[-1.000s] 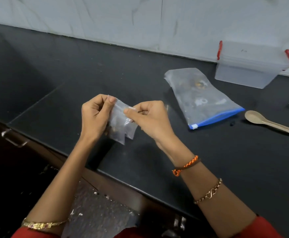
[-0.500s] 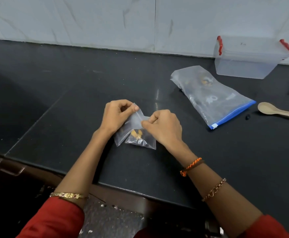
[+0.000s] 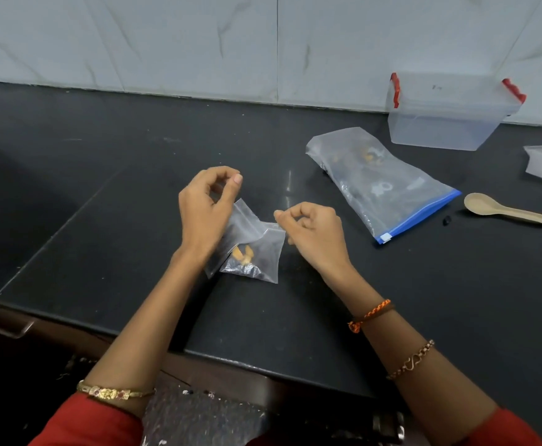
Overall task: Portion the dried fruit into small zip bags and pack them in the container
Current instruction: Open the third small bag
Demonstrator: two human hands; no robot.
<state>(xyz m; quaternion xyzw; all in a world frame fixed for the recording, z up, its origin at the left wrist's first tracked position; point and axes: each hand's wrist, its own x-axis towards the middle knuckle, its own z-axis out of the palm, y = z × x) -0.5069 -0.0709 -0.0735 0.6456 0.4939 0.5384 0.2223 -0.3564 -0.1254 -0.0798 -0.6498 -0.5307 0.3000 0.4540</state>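
Both hands hovered over the small zip bag (image 3: 253, 249) at the middle of the frame. Left hand (image 3: 205, 207) had its fingers curled with the thumb up, its heel overlapping the bag's left flap; whether it actually pinched the plastic could not be told. Right hand (image 3: 314, 233) was also loosely curled, fingertips touching or just beside the bag's top right corner, again without a grip that could be confirmed.

The bag lay on the dark table (image 3: 102, 194), holding a few pale orange pieces and some dark ones gathered at its lower end. It looked very light, thin and floppy, probably slick, so it would likely crumple if taken by the middle. The stiffer seal strip along the top seemed the best place to pinch it, keeping the fruit hanging low.

To the right lay the large zip bag (image 3: 382, 185) with its blue closure, dried fruit inside. A clear container (image 3: 449, 120) with red latches stood at the upper right, against the wall and well apart from the small bag. A beige spoon (image 3: 507, 212) rested at the right edge, with one dark bit just beside its bowl.

Smooth, dark stone formed the table, backed by a white marbled wall (image 3: 198, 40).
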